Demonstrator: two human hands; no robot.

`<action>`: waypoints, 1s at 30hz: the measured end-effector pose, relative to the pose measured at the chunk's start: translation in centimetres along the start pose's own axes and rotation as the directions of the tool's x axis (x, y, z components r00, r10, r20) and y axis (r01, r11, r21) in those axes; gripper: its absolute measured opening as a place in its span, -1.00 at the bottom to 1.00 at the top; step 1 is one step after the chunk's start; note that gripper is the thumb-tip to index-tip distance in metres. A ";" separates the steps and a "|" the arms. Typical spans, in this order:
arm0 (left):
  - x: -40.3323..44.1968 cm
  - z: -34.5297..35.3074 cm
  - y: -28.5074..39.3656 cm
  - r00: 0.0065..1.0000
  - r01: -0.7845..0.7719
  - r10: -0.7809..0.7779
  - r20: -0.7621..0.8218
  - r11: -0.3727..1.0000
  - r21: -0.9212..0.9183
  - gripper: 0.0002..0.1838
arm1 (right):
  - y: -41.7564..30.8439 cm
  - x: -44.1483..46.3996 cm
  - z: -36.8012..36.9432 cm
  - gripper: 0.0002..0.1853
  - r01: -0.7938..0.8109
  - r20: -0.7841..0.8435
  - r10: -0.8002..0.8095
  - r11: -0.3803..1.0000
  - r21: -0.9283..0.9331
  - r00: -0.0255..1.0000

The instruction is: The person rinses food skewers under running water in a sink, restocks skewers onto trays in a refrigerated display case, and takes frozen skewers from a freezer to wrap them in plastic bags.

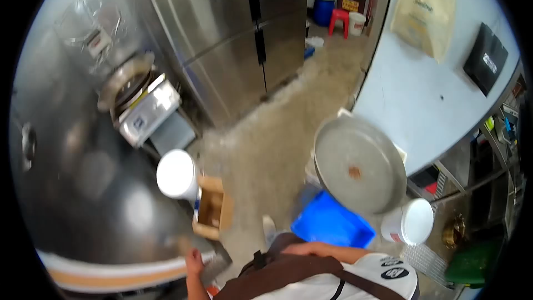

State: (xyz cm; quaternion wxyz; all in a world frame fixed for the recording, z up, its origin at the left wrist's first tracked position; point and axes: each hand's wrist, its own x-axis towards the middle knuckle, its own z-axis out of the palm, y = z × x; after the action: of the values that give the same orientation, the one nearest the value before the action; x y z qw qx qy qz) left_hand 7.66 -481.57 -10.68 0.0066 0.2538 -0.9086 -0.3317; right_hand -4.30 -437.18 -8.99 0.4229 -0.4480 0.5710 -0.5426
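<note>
Steel counter [139,211] just beside left fingers [193,255]

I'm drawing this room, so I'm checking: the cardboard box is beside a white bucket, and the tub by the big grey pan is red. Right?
Almost! The tub by the big grey pan is blue, not red, as the head view shows. The cardboard box is beside a white bucket.

Shirt [365,266]: white, short-sleeved; black oval markings [394,273] up-arm of right hand [300,249]. Apron [277,280]: brown, strapped, inboard of left hand [194,261].
</note>
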 end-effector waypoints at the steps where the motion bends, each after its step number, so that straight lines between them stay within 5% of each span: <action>1: 2.4 2.2 -2.6 0.997 0.005 -0.002 0.081 0.999 -0.038 -0.77 | 1.0 2.4 -2.7 -0.60 -0.049 0.104 0.052 0.998 -0.035 0.993; 3: 4.3 3.2 -0.4 0.926 0.204 -0.169 0.337 0.976 -0.071 -0.77 | 0.8 5.7 -6.5 -0.62 -0.092 0.174 0.093 0.996 -0.016 0.980; 5: 7.8 3.4 1.2 0.833 0.160 -0.201 0.515 0.979 0.125 -0.76 | -3.0 7.4 -11.7 -0.61 -0.297 0.107 0.295 0.955 0.000 0.949; 7: 12.4 3.8 2.1 0.775 0.116 -0.235 0.587 0.965 0.234 -0.74 | 0.3 7.8 -15.8 -0.59 -0.250 0.098 0.249 0.968 0.002 0.964; 9: 17.7 4.0 3.3 0.748 0.117 -0.287 0.598 0.944 0.307 -0.72 | 3.1 7.8 -19.0 -0.54 -0.070 -0.118 0.079 0.994 0.080 0.990; 10: 21.0 4.1 3.7 0.743 0.115 -0.305 0.596 0.935 0.335 -0.71 | 3.1 8.3 -21.5 -0.49 -0.359 -0.128 0.399 0.898 0.253 0.908; 12: 28.2 4.2 4.7 0.742 0.069 -0.316 0.591 0.913 0.402 -0.69 | 2.2 8.9 -27.3 -0.45 -0.330 -0.282 0.444 0.868 0.370 0.851; 14: 36.7 4.2 5.9 0.742 -0.048 -0.287 0.606 0.879 0.474 -0.68 | -0.1 9.4 -31.7 -0.36 -0.222 -0.470 0.561 0.770 0.598 0.681; 15: 41.8 4.6 7.0 0.739 -0.163 -0.239 0.629 0.844 0.512 -0.67 | -1.2 10.0 -34.1 -0.38 -0.045 -0.437 0.644 0.590 0.806 0.628; 18: 58.2 9.1 14.0 0.620 -0.701 0.028 0.784 0.469 0.538 -0.64 | -3.3 11.4 -43.1 -0.43 -0.193 -0.515 0.644 0.711 0.676 0.565; 19: 63.1 11.4 17.7 0.621 -0.737 0.124 0.774 0.430 0.522 -0.63 | -3.7 11.4 -45.6 -0.45 -0.284 -0.539 0.647 0.742 0.607 0.539; 20: 67.3 13.8 22.0 0.632 -0.746 0.279 0.723 0.472 0.470 -0.63 | -4.1 11.1 -47.9 -0.47 -0.377 -0.558 0.653 0.755 0.536 0.513; 21: 70.8 16.2 28.2 0.773 -0.435 0.148 0.616 0.831 0.346 -0.63 | -3.6 10.7 -49.9 -0.47 -0.366 -0.566 0.661 0.748 0.554 0.493; 23: 76.3 20.8 39.7 0.778 -0.521 0.378 0.502 0.835 0.178 -0.65 | -1.8 8.7 -54.1 -0.52 -0.242 -0.771 0.551 0.834 0.496 0.320; 24: 77.4 21.8 47.6 0.759 -0.479 0.278 0.588 0.850 0.217 -0.62 | -2.3 7.7 -55.9 -0.53 -0.138 -0.809 0.557 0.831 0.540 0.189; 28: 81.6 30.1 65.3 0.636 -0.572 0.525 0.566 0.813 -0.112 -0.60 | 0.4 3.6 -63.0 -0.59 0.382 -0.737 0.614 0.777 0.501 -0.281; 30: 82.3 34.2 71.2 0.602 -0.543 0.532 0.595 0.819 -0.183 -0.59 | 2.2 1.4 -67.8 -0.60 0.397 -0.693 0.638 0.763 0.511 -0.336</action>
State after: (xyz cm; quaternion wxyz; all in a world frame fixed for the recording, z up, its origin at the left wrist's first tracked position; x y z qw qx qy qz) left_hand -102.69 -453.02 -7.11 -0.1960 -0.1552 -0.8943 -0.3710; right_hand -70.40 -422.18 -7.51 -0.0466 0.4312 0.4975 -0.7513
